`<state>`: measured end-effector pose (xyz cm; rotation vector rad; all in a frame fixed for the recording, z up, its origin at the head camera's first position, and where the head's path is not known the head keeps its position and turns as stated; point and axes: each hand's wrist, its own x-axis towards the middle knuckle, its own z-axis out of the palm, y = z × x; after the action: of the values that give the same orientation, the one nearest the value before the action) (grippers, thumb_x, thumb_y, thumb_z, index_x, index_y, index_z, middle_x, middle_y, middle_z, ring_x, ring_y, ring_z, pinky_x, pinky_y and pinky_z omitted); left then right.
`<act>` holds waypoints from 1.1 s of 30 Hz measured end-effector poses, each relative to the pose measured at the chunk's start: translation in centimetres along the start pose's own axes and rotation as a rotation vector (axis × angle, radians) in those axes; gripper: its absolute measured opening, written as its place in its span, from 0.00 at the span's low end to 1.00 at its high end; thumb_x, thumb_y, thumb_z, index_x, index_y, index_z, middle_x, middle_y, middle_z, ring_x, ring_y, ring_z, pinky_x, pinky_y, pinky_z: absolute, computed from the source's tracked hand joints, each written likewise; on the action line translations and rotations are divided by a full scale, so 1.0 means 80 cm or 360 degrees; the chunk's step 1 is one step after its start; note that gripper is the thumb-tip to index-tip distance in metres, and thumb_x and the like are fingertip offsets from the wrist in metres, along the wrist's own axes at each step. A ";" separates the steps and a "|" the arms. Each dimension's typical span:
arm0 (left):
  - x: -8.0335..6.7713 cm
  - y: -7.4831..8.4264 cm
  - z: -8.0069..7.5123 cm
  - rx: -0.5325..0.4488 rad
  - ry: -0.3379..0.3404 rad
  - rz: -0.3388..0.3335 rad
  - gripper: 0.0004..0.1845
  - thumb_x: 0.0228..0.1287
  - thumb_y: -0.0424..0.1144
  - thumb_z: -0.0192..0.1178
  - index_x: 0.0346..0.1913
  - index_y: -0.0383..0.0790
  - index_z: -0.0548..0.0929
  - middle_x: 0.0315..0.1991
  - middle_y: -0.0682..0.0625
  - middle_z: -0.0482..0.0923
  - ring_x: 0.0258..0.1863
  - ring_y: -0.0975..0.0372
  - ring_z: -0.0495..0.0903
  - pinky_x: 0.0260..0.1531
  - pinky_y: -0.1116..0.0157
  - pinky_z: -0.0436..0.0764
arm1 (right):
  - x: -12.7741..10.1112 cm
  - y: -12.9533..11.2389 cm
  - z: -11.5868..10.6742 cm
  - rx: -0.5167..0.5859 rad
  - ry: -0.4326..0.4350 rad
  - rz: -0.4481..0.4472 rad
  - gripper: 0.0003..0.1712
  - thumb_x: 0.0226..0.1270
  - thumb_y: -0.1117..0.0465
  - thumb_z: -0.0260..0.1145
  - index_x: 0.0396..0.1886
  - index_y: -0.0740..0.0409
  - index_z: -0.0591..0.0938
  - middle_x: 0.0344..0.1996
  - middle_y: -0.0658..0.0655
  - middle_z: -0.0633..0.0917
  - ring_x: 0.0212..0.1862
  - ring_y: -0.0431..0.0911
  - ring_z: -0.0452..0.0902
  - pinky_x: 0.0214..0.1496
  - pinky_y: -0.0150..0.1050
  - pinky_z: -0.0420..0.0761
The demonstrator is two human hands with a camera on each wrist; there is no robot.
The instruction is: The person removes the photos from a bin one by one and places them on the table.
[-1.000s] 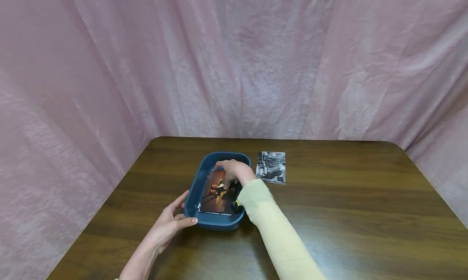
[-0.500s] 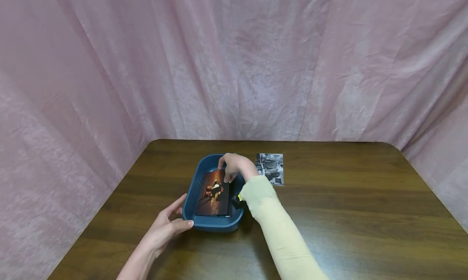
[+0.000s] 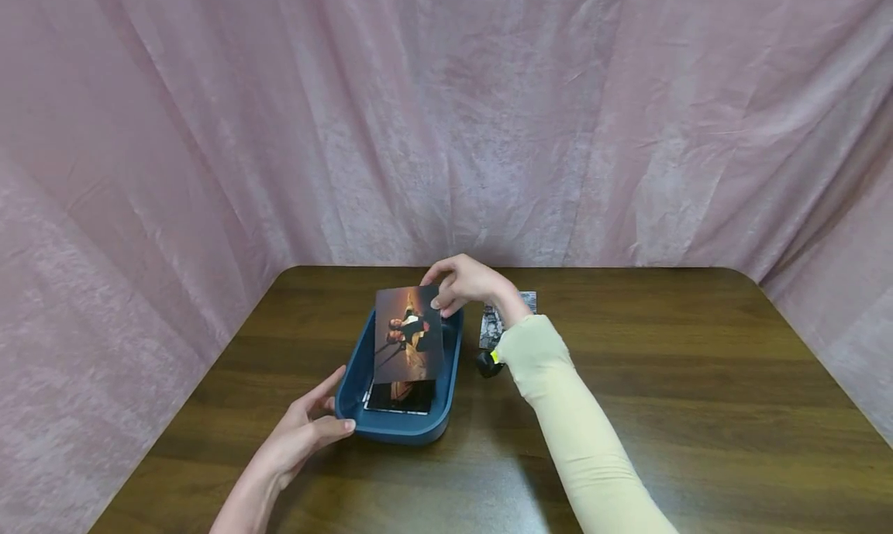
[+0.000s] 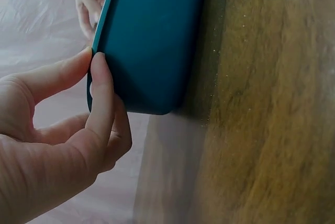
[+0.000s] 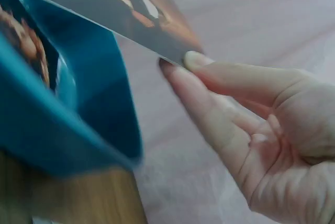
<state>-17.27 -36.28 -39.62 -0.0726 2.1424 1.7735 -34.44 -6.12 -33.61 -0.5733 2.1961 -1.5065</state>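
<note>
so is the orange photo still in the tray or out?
Out. The right hand pinches the orange photo by its top corner, held up above the blue tray; another photo lies flat inside.

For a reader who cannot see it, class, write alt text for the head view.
A right hand pinches a photo by its top edge and holds it upright over a blue tray; another print lies inside. The left hand grips the tray's near corner on a wooden table, with a black-and-white photo behind the right wrist and pink cloth behind.
</note>
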 end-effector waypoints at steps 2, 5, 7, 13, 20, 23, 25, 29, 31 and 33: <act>0.000 -0.001 0.001 -0.0002 0.0008 -0.0004 0.48 0.58 0.29 0.65 0.79 0.50 0.53 0.47 0.44 0.63 0.42 0.60 0.75 0.45 0.67 0.79 | -0.008 0.002 -0.015 0.0050 0.0081 -0.0032 0.22 0.63 0.73 0.66 0.58 0.63 0.79 0.27 0.56 0.85 0.28 0.47 0.85 0.43 0.49 0.86; 0.001 -0.002 0.002 -0.0015 0.0028 -0.0025 0.48 0.58 0.28 0.65 0.79 0.50 0.53 0.49 0.43 0.63 0.44 0.60 0.76 0.44 0.67 0.80 | -0.021 0.011 -0.040 0.0128 0.0206 -0.0074 0.23 0.64 0.73 0.65 0.59 0.65 0.78 0.28 0.55 0.85 0.27 0.47 0.85 0.41 0.48 0.86; 0.001 -0.003 0.003 -0.0033 0.0037 -0.0039 0.48 0.58 0.28 0.65 0.79 0.51 0.54 0.50 0.42 0.62 0.44 0.59 0.76 0.44 0.67 0.80 | -0.031 0.020 -0.059 0.0175 0.0292 -0.0089 0.25 0.64 0.73 0.66 0.61 0.66 0.76 0.27 0.55 0.85 0.27 0.47 0.85 0.40 0.48 0.86; -0.001 -0.005 0.003 -0.0043 0.0005 -0.0025 0.49 0.58 0.29 0.65 0.79 0.50 0.52 0.50 0.42 0.61 0.45 0.59 0.75 0.45 0.66 0.80 | -0.072 0.066 -0.119 0.0144 0.0517 -0.0068 0.28 0.65 0.69 0.66 0.65 0.65 0.74 0.28 0.49 0.85 0.27 0.44 0.85 0.38 0.45 0.87; -0.001 -0.003 0.004 -0.0045 -0.0013 -0.0034 0.49 0.59 0.29 0.64 0.79 0.50 0.51 0.49 0.43 0.63 0.46 0.59 0.76 0.46 0.66 0.80 | -0.130 0.139 -0.178 0.0021 0.0661 0.0093 0.29 0.68 0.68 0.65 0.67 0.67 0.71 0.28 0.47 0.86 0.28 0.40 0.83 0.35 0.37 0.85; -0.001 -0.004 0.003 -0.0051 -0.0016 -0.0025 0.49 0.59 0.28 0.64 0.79 0.49 0.51 0.49 0.43 0.63 0.45 0.59 0.76 0.47 0.66 0.81 | -0.150 0.162 -0.192 -0.0076 0.0665 0.0190 0.29 0.69 0.65 0.64 0.68 0.66 0.71 0.30 0.47 0.87 0.31 0.41 0.83 0.37 0.39 0.85; -0.001 -0.004 0.003 -0.0058 -0.0022 -0.0021 0.49 0.59 0.28 0.64 0.79 0.49 0.50 0.50 0.43 0.63 0.45 0.59 0.76 0.47 0.67 0.81 | -0.158 0.176 -0.198 -0.0128 0.0650 0.0239 0.28 0.69 0.65 0.64 0.67 0.65 0.71 0.31 0.49 0.87 0.32 0.41 0.83 0.39 0.40 0.85; 0.000 -0.007 0.003 -0.0069 -0.0028 -0.0015 0.49 0.60 0.28 0.64 0.80 0.50 0.50 0.51 0.43 0.63 0.45 0.60 0.76 0.47 0.67 0.81 | -0.162 0.199 -0.201 -0.0234 0.0642 0.0277 0.27 0.67 0.66 0.64 0.66 0.66 0.73 0.35 0.55 0.88 0.34 0.40 0.81 0.39 0.37 0.84; 0.000 -0.008 0.004 -0.0070 -0.0026 -0.0012 0.49 0.60 0.29 0.64 0.80 0.50 0.50 0.50 0.43 0.63 0.45 0.60 0.76 0.47 0.67 0.81 | -0.162 0.207 -0.198 -0.0337 0.0680 0.0282 0.26 0.66 0.66 0.66 0.63 0.66 0.76 0.37 0.59 0.87 0.35 0.41 0.80 0.39 0.36 0.81; 0.001 -0.010 0.005 -0.0067 -0.0025 -0.0016 0.48 0.60 0.28 0.64 0.80 0.50 0.50 0.51 0.43 0.63 0.45 0.60 0.76 0.47 0.67 0.81 | -0.161 0.213 -0.193 -0.0433 0.0721 0.0285 0.25 0.64 0.66 0.67 0.61 0.66 0.77 0.38 0.61 0.86 0.36 0.42 0.77 0.39 0.35 0.77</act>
<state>-17.04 -36.06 -40.45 -0.0799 2.0904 1.8077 -33.97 18.42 -43.16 -0.1073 2.7381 -1.3518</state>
